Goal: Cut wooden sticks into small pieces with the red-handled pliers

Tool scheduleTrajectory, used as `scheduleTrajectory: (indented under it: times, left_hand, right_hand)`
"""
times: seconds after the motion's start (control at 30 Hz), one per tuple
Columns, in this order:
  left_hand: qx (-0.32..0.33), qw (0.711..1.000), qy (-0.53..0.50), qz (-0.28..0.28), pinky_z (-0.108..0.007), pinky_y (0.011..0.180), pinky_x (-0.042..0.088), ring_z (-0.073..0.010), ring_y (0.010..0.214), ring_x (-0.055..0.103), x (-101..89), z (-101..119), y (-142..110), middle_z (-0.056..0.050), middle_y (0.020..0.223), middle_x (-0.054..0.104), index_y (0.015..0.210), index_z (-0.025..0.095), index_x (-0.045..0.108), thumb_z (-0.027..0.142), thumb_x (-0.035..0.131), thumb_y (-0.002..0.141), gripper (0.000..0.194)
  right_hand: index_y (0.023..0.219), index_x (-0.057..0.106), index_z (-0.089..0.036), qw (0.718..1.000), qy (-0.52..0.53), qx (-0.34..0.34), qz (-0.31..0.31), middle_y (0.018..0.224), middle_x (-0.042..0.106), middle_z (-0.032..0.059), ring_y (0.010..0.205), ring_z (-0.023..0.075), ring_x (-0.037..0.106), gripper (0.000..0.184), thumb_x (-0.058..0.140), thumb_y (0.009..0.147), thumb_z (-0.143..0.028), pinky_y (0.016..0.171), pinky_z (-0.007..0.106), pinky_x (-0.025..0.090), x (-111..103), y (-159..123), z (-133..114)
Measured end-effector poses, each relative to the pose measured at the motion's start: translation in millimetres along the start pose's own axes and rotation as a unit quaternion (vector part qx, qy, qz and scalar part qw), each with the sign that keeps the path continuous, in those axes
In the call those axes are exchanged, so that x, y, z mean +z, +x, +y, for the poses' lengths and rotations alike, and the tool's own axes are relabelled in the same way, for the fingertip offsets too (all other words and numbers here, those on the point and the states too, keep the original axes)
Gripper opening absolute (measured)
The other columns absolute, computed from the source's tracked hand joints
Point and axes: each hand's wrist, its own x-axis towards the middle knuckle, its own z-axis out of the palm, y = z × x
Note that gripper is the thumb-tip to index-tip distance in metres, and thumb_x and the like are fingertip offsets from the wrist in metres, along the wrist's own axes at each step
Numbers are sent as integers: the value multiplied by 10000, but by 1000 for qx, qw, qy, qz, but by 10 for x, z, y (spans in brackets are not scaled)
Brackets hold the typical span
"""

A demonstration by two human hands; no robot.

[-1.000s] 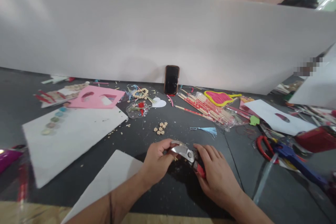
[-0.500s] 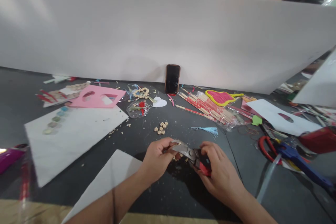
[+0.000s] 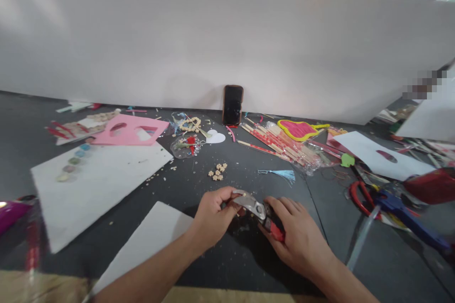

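Observation:
My right hand [image 3: 300,232] is wrapped round the red and black handles of metal pruning shears [image 3: 251,204]. Their blades point left, to the fingertips of my left hand [image 3: 213,218]. That hand is closed in a pinch at the blade tips; what sits between thumb and finger is too small and covered to make out. Tiny pale crumbs lie on the dark table under the shears. Just beyond my hands is a small cluster of flower-shaped wooden beads [image 3: 217,172]. A light blue tassel [image 3: 277,175] lies to the right of them.
A phone [image 3: 233,105] leans against the white board [image 3: 227,47]. Red-patterned sticks [image 3: 272,142] and a pink-yellow paddle shape [image 3: 298,129] lie right of it. Left are white sheets [image 3: 99,194] and pink card [image 3: 130,138]. A blue-handled tool [image 3: 405,215] lies far right.
The fingers of my right hand have drawn in closer round the shears' handles, and the blades have turned slightly. My left hand has stayed nearly in place.

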Motion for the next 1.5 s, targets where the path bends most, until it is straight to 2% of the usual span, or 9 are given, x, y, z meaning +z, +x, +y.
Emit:
scheduleTrajectory:
  times: [0.27, 0.43, 0.57, 0.73, 0.97, 1.3, 1.4, 1.5]
  left_hand:
    - [-8, 999, -36, -16, -196, 574, 409, -128, 614, 553, 18, -68, 2, -26, 643, 637, 740, 138, 650, 263, 496, 797, 207]
    - [12, 996, -82, -31, -216, 675, 438, -145, 722, 581, 24, -74, 22, -30, 764, 665, 880, 147, 654, 263, 543, 773, 193]
    - [6, 999, -38, -8, -206, 649, 422, -135, 685, 562, 22, -57, 25, -17, 709, 651, 802, 150, 668, 224, 521, 771, 167]
    - [7, 1000, -15, -9, -190, 614, 403, -125, 648, 553, -7, -13, 13, -6, 655, 637, 717, 145, 659, 168, 506, 738, 156]
    - [0, 1000, -23, -20, -183, 596, 398, -119, 615, 555, -15, 2, 5, -3, 604, 623, 677, 135, 637, 167, 511, 739, 144]
    - [-9, 1000, -28, -11, -187, 566, 375, -116, 611, 526, 18, -35, -13, -12, 631, 622, 680, 133, 637, 200, 498, 773, 180]
    - [-4, 999, -32, -12, -190, 566, 372, -115, 607, 520, 17, -37, -18, -12, 631, 620, 683, 134, 633, 201, 493, 773, 179]
    - [-4, 999, -38, -14, -195, 572, 375, -119, 613, 528, 8, -22, -24, -14, 639, 626, 719, 135, 641, 195, 486, 771, 174]
  right_hand:
    - [1015, 511, -196, 999, -4, 34, -14, 906, 586, 66, 797, 201, 520, 284, 493, 733, -222, 713, 326, 373, -3, -23, -48]
    - [1112, 483, -184, 999, -23, 43, -5, 990, 580, 89, 875, 230, 510, 378, 479, 737, -231, 769, 370, 363, 11, -5, -42]
    - [1208, 436, -183, 999, -35, 29, -1, 1109, 555, 98, 969, 253, 476, 487, 471, 723, -203, 814, 403, 343, 11, 14, -32]
    - [1257, 404, -178, 999, -30, 14, -4, 1162, 537, 102, 993, 258, 455, 544, 482, 719, -212, 823, 409, 338, 2, 8, -21]
    - [1192, 451, -175, 1000, -2, 12, -26, 1076, 558, 98, 954, 246, 477, 447, 474, 753, -255, 831, 395, 347, 0, -10, -3]
    - [1056, 487, -163, 999, 7, 40, -34, 957, 568, 93, 875, 231, 499, 344, 447, 716, -187, 789, 371, 376, 21, -22, -82]
    - [1058, 490, -159, 999, 1, 41, -35, 956, 572, 95, 875, 233, 498, 344, 443, 718, -190, 789, 374, 377, 25, -24, -86]
    - [1123, 470, -164, 999, -6, 28, -28, 1011, 571, 96, 914, 244, 488, 423, 467, 702, -204, 803, 386, 365, 21, -14, -79]
